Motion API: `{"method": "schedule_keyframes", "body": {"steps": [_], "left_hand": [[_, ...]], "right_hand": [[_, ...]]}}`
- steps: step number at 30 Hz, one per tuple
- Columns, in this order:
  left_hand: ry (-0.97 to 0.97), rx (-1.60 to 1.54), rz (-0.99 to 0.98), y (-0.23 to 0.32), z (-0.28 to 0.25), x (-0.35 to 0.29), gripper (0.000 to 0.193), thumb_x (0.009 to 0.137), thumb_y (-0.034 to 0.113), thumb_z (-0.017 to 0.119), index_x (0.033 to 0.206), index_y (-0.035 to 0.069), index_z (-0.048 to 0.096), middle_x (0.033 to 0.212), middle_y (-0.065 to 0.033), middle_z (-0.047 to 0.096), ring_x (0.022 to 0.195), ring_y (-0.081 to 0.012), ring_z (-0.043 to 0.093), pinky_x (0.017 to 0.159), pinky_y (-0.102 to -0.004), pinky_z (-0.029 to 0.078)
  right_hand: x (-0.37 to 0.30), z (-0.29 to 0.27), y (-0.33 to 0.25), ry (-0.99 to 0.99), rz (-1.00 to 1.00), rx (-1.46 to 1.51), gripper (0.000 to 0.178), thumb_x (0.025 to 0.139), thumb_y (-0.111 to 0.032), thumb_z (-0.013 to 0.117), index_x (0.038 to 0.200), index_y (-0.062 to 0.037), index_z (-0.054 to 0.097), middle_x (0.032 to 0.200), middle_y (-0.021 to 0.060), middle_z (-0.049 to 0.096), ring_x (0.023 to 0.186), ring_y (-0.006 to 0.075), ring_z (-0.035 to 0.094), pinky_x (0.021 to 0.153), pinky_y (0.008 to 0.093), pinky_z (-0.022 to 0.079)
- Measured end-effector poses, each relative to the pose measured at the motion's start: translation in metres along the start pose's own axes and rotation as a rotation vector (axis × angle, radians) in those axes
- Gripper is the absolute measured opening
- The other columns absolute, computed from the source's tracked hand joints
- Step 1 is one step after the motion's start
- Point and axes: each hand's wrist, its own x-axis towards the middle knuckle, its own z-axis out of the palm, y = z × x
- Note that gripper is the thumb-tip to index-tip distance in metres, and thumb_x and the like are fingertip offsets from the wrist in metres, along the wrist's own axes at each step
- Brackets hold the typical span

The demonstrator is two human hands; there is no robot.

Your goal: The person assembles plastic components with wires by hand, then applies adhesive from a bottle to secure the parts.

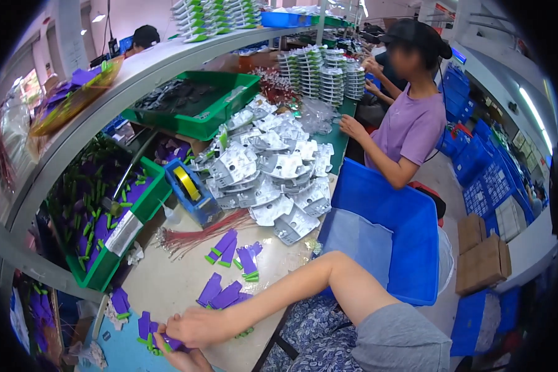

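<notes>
My left hand [189, 359] is at the lower edge, its fingers closed on a small purple piece with a green end [173, 343]. Over it, my right hand [198, 327] has curled fingers pressed against the same piece, which they partly hide. Just left of my hands lie more purple pieces with green ends [144, 323]. Further ones lie loose in small groups on the table, including purple pieces [220, 292] beyond my right wrist and a purple pair [223, 246] farther back.
A green bin [158, 180] of purple and green pieces stands left, beside a blue tape dispenser [199, 208]. Red wires [198, 235] lie near a heap of silver-grey housings [273, 167]. A blue tub [412, 248] is at right. A co-worker [409, 118] sits beyond it.
</notes>
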Motion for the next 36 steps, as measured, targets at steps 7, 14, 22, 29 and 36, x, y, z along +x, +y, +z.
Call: {"method": "schedule_keyframes", "body": {"steps": [7,14,22,29,36], "left_hand": [[0.202,0.421,0.1,0.016,0.068,-0.055,0.04,0.106,0.039,0.048,0.118,0.004,0.062,0.094,-0.0042,0.066,0.073,-0.0094,0.063,0.057,-0.0239,0.049],[0.178,0.535,-0.144,0.028,0.028,-0.093,0.033,0.104,0.032,0.052,0.094,0.002,0.062,0.061,-0.0015,0.058,0.07,-0.0099,0.062,0.058,-0.0263,0.045],[0.376,0.147,-0.052,-0.009,0.027,-0.108,0.023,0.103,0.026,0.055,0.099,0.004,0.062,0.084,-0.0037,0.061,0.06,-0.0073,0.05,0.057,-0.0233,0.04],[0.085,-0.397,0.046,0.013,0.037,-0.066,0.032,0.107,0.031,0.046,0.123,0.005,0.052,0.135,-0.0195,0.058,0.12,-0.025,0.059,0.09,-0.0343,0.054],[0.318,0.058,0.163,0.019,0.047,-0.071,0.037,0.105,0.039,0.049,0.105,0.003,0.057,0.097,-0.0133,0.067,0.083,-0.0191,0.066,0.069,-0.0298,0.053]], "right_hand": [[0.01,-0.069,0.036,-0.1,-0.122,0.237,0.038,0.071,-0.029,0.086,0.089,-0.0024,0.066,0.081,0.0119,0.067,0.061,0.0299,0.065,0.055,0.0382,0.051],[0.004,-0.052,0.039,-0.213,-0.113,-0.012,0.04,0.073,-0.004,0.068,0.111,0.0004,0.058,0.079,0.0135,0.058,0.072,0.0356,0.065,0.062,0.0442,0.053],[0.027,-0.013,0.052,-0.51,0.31,0.128,0.02,0.082,-0.009,0.074,0.092,0.0023,0.061,0.079,0.0084,0.061,0.076,0.0206,0.062,0.064,0.0367,0.045],[0.015,-0.029,-0.004,-0.537,0.658,0.67,0.022,0.085,-0.02,0.08,0.085,-0.0022,0.068,0.076,-0.0046,0.063,0.064,0.0036,0.047,0.057,0.0247,0.039],[0.037,-0.043,-0.009,-0.356,-0.452,-0.154,0.034,0.072,-0.014,0.073,0.1,-0.0019,0.058,0.068,0.0091,0.05,0.057,0.0272,0.06,0.053,0.0406,0.051]]}}
